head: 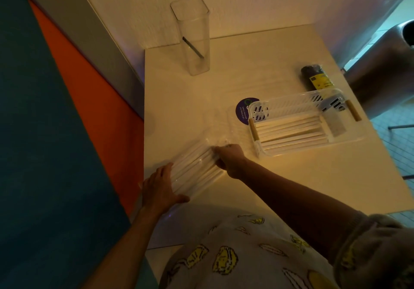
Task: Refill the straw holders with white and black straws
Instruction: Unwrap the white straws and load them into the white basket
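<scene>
My left hand (160, 190) lies flat on the pack of white straws (197, 169) near the white table (280, 188) edge — my right hand (230, 160) pinches its wrapper; basket (298, 120) beside, tall holder (193, 35) by the wall.

Café self-serve corner, straw basket (291, 118), clear straw holder (192, 35), bin (385, 64)

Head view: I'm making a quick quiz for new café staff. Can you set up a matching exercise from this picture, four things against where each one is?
Things
1. white straw pack
2. tall clear holder
3. white basket
4. black roll

Places
A. behind the basket
B. at the back, by the wall
C. between the left hand and right hand
D. over the purple sticker

Pairs: 1-C, 2-B, 3-D, 4-A
</scene>
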